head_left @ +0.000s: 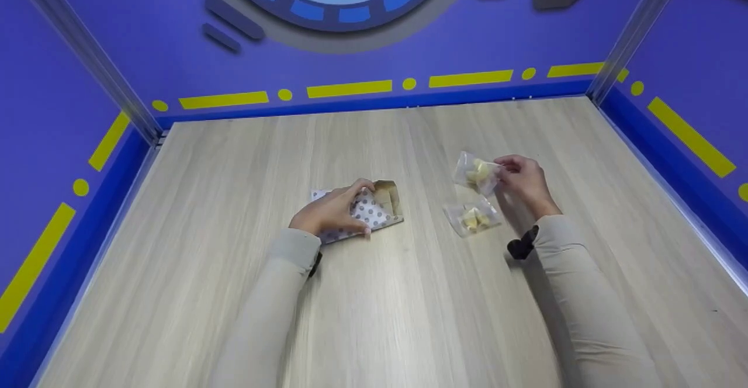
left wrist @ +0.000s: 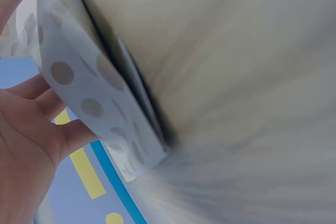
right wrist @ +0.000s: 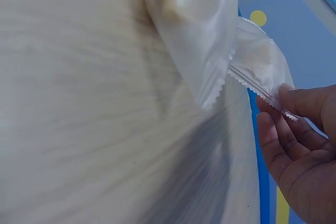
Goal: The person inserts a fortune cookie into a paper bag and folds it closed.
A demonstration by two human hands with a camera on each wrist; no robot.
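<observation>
My left hand (head_left: 330,211) grips a white paper bag (head_left: 369,210) with grey dots, thumb along the near edge and fingers over the far one. The bag's brown inside shows at its mouth, which faces right. In the left wrist view the dotted paper (left wrist: 92,90) bulges between thumb and fingers (left wrist: 76,134). At the right, my right hand (head_left: 527,184) pinches the edge of a clear packet (head_left: 474,172) with pale yellow pieces inside. A second such packet (head_left: 472,220) lies just nearer on the table. The right wrist view shows the pinched packet's serrated edge (right wrist: 257,90) between thumb and fingertips.
The light wood table (head_left: 403,306) is bordered by a blue back wall (head_left: 350,66) and side walls with yellow marks. Metal posts (head_left: 637,31) stand at the back corners. A dark strap device (head_left: 522,246) sits at my right wrist.
</observation>
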